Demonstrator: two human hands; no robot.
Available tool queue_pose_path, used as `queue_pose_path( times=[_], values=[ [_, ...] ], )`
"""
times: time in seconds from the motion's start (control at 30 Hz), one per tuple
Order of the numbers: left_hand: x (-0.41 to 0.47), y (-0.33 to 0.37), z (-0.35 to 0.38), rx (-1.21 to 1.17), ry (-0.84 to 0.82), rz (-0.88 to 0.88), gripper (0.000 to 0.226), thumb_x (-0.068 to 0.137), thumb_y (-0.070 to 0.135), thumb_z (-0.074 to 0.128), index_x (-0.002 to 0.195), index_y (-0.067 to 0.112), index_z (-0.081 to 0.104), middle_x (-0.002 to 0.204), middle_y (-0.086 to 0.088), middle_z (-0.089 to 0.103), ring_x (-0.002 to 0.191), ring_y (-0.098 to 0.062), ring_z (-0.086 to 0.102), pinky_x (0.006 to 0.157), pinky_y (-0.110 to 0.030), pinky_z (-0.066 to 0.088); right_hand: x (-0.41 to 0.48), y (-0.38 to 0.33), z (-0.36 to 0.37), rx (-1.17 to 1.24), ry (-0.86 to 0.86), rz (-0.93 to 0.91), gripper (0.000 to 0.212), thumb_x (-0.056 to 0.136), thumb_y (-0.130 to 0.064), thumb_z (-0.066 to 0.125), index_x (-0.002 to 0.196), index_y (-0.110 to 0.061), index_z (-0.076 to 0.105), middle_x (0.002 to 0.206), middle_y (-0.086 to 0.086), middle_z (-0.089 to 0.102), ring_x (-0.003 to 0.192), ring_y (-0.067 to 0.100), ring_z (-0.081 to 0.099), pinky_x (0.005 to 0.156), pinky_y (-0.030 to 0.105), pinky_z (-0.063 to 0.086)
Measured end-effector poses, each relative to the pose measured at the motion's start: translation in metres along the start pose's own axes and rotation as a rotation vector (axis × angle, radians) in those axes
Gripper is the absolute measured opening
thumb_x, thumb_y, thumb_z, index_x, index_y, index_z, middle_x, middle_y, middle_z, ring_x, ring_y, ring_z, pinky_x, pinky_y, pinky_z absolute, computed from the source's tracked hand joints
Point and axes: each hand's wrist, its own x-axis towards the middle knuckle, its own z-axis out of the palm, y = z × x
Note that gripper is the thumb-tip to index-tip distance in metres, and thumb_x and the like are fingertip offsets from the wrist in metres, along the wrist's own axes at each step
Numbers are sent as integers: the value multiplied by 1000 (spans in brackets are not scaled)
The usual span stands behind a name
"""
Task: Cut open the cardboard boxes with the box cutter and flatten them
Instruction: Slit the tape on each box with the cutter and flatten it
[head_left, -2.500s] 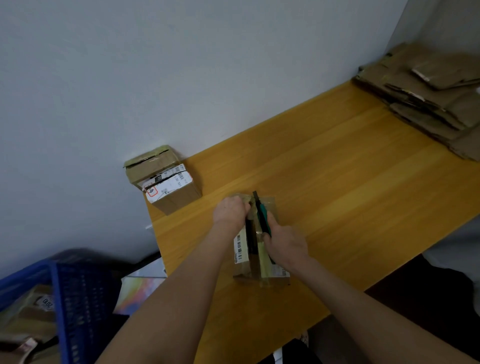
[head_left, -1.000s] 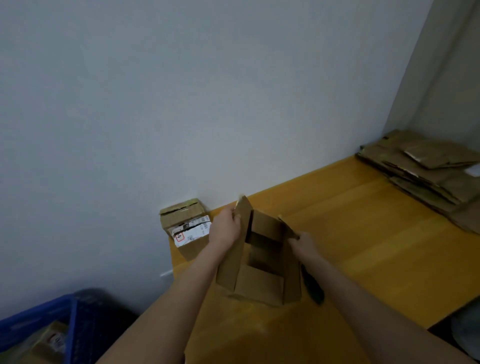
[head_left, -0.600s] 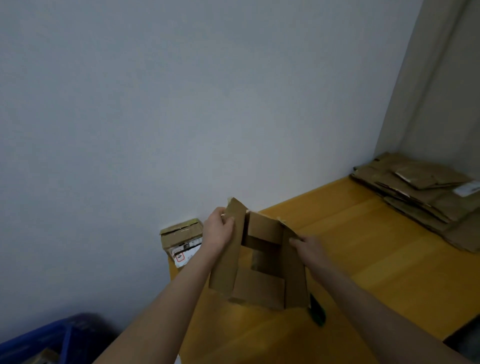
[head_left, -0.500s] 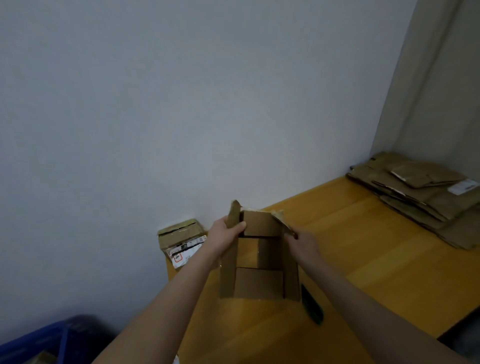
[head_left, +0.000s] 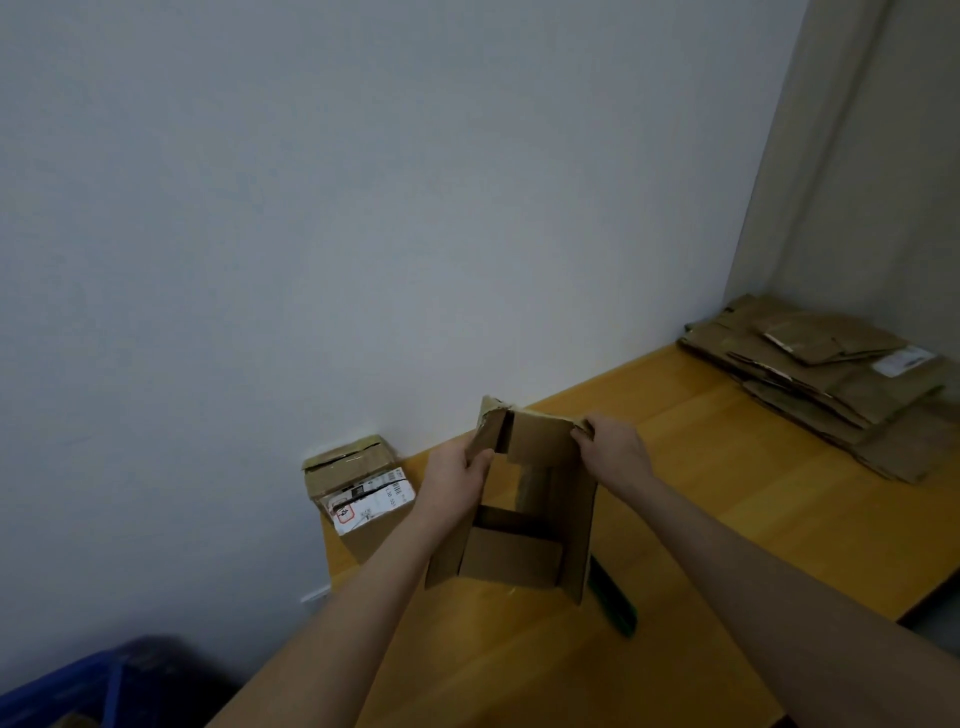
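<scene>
At the lower left corner, nearest the camera, the rim of a blue crate (head_left: 67, 691) shows beside the table (head_left: 727, 519), a wooden top with a yellow-orange finish. Both bare forearms extend forward over the near table edge. The box cutter (head_left: 613, 597), with a dark body and green trim, lies flat on the table just right of the open cardboard box (head_left: 524, 519) and under the right forearm; neither hand touches it. The open cardboard box stands over the table between the hands, its flaps spread and its inside facing the camera; whether its lower edge rests on the table cannot be determined. The left hand (head_left: 457, 478) grips the upper left flap, with the thumb on the near face and the fingers curled behind it. The right hand (head_left: 613, 449) pinches the upper right corner of the box, fingers closed on the cardboard edge. Further back, a sealed box (head_left: 358, 488) bearing a white barcode label sits at the left end of the table against the pale wall (head_left: 363, 208). At the far right corner, a stack of flattened cardboard (head_left: 831, 374) lies on the table, well apart from the hands.
</scene>
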Motion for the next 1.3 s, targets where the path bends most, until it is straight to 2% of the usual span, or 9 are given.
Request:
queue_pose_path(
  times=[0.1,0.37,0.6,0.73,0.87,0.97,1.07,1.17,1.3],
  values=[
    [2,-5,-3,-4,3,-53,10,98,14,53,94,17,61,83,1,63,79,-17,60,70,-28,46,0,1,-3,37,-19,-33,28,100,-24,47,75,-12,49,79,5,52,79,24,50,60,31,34],
    [6,-27,-14,-133,152,-261,20,100,11,49,110,4,64,97,-7,63,95,-26,59,78,-32,45,-9,-15,-9,377,-28,-55,39,98,-19,50,60,-14,45,59,1,43,56,16,43,50,26,29],
    [13,-33,-26,-40,84,-243,15,97,23,57,94,11,65,86,-5,66,85,-26,63,74,-33,49,-11,6,14,703,-124,283,18,94,-25,58,87,-8,57,95,16,60,83,28,58,70,40,48],
    [15,-38,-26,75,-2,-243,23,97,29,56,86,10,65,85,-8,66,83,-26,63,78,-35,51,-21,7,28,169,-102,158,51,96,-20,54,144,-13,36,141,11,47,123,29,49,90,35,44],
    [20,-26,-15,205,-49,-166,33,98,32,52,71,15,56,75,-4,60,73,-20,57,70,-32,45,-32,-12,35,-475,-113,-193,82,93,-49,52,153,-15,9,160,9,14,148,33,5,119,48,6],
    [25,-7,-12,305,-86,-30,28,99,33,50,80,14,58,79,-2,59,77,-20,56,71,-32,45,-36,-24,41,-445,-176,-167,104,83,-64,57,154,-12,1,159,9,17,146,33,15,116,51,13],
    [30,2,-22,393,-101,71,20,100,35,48,86,23,57,84,3,59,86,-20,59,75,-36,50,-33,-20,32,-240,-147,-157,68,97,-42,47,151,-15,17,135,6,49,112,25,54,89,39,47],
    [32,-1,-35,494,-82,109,19,99,39,48,84,30,54,82,8,58,87,-19,60,69,-33,50,-26,-16,23,71,-176,-154,26,103,-36,37,115,-22,55,102,2,61,88,20,56,73,32,47],
    [27,-13,-37,490,224,135,31,95,37,57,123,25,61,115,0,67,110,-21,60,93,-37,49,-23,-16,20,282,-147,-69,23,102,-29,43,89,-16,56,89,2,59,86,23,60,68,31,47]
  ],
)
